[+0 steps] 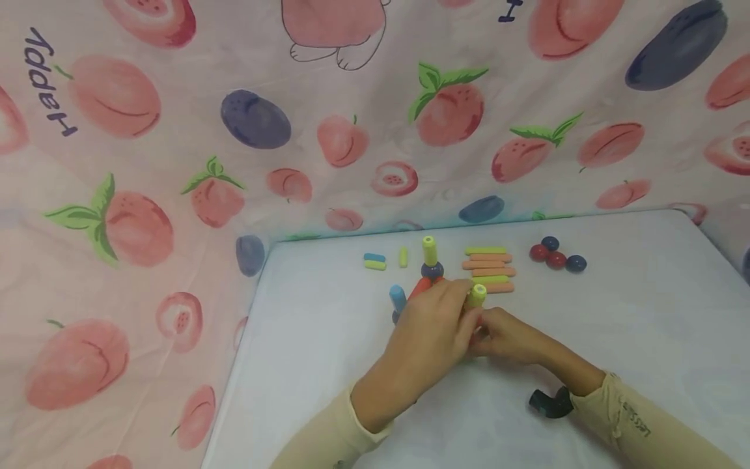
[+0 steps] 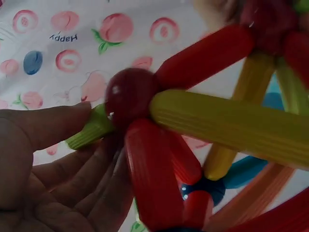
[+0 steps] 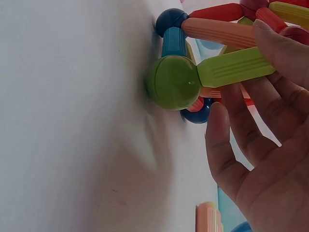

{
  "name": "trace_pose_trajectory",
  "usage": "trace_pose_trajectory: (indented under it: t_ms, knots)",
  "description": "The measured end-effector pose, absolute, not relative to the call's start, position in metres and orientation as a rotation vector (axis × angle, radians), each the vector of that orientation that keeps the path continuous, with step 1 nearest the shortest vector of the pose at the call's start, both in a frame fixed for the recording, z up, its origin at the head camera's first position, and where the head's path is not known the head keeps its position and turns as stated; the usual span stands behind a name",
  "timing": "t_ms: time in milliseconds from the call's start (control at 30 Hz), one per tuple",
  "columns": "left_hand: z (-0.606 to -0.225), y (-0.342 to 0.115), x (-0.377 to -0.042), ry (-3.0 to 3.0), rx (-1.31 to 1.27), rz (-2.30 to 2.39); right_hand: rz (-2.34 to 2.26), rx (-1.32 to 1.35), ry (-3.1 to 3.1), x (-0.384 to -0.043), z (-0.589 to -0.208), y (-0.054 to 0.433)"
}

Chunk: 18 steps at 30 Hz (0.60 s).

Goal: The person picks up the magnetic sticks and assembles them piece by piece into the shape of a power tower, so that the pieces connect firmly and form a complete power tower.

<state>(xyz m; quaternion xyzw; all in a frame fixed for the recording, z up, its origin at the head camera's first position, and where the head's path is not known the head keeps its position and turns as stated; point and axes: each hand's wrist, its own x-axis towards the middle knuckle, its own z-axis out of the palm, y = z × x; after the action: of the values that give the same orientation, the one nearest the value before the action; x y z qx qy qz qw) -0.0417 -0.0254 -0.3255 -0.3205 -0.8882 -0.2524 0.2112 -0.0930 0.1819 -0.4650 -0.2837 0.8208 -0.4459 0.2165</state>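
A built frame of coloured rods and balls stands between my hands; much of it is hidden behind them in the head view. My left hand [image 1: 430, 332] pinches a short yellow-green rod [image 2: 91, 128] between thumb and fingers, and that rod joins a dark red ball [image 2: 131, 96]. From this ball fan out red rods and a long yellow rod [image 2: 231, 123]. Lower on the frame, my right hand [image 1: 510, 335] holds a light green rod [image 3: 234, 67], thumb above and fingers below. A green ball [image 3: 174, 83] is at its end, beside the white tabletop. An upright blue rod [image 1: 398, 298] rises at the left.
Behind the frame lie a row of orange and yellow-green rods [image 1: 489, 265], and loose red and blue balls [image 1: 556, 260] to their right. Short blue and yellow rods [image 1: 375, 262] lie at the back left. A black curved piece [image 1: 551, 404] sits beside the right wrist.
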Motion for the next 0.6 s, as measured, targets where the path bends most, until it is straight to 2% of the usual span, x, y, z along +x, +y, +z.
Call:
trace_pose_trajectory:
  t_ms: [300, 467, 600]
  knots:
    - [-0.334, -0.026, -0.042, -2.531, -0.854, -0.758, -1.175, -0.817, 2.252, -0.102, -0.458, 0.194]
    - [-0.335, -0.025, -0.04, -2.551, -0.818, -0.776, -1.129, -0.745, 2.363, -0.123, -0.444, 0.23]
    - [-0.336, -0.025, -0.039, -2.564, -0.801, -0.833, -0.971, -0.558, 2.767, -0.146, -0.434, 0.271]
